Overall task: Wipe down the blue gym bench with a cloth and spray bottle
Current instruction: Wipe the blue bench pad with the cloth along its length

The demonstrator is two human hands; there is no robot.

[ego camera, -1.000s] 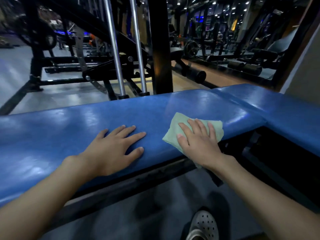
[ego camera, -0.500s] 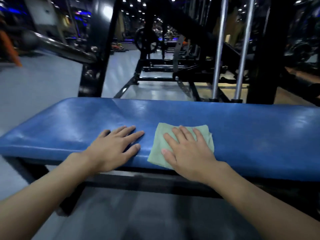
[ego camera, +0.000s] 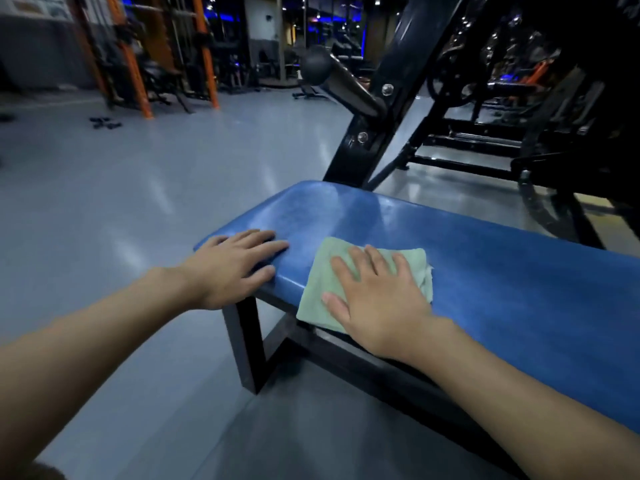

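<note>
The blue padded gym bench [ego camera: 485, 271] runs from the centre to the right edge, its left end near the middle of the view. A folded pale green cloth [ego camera: 317, 296] lies on the pad's near edge. My right hand [ego camera: 377, 299] presses flat on the cloth with straight, spread fingers. My left hand [ego camera: 235, 268] rests flat on the bench's left end, just left of the cloth, fingers straight. No spray bottle is in view.
The bench's black steel leg [ego camera: 246, 344] stands under its left end. A black machine frame [ego camera: 388, 109] with a round-ended bar [ego camera: 315, 69] rises behind the bench. Grey floor [ego camera: 121, 202] spreads to the left; orange racks [ego camera: 138, 57] stand far back.
Both hands and the cloth have slid leftward along the pad, from near the right end to the bench's left end. The view has swung left with them.
</note>
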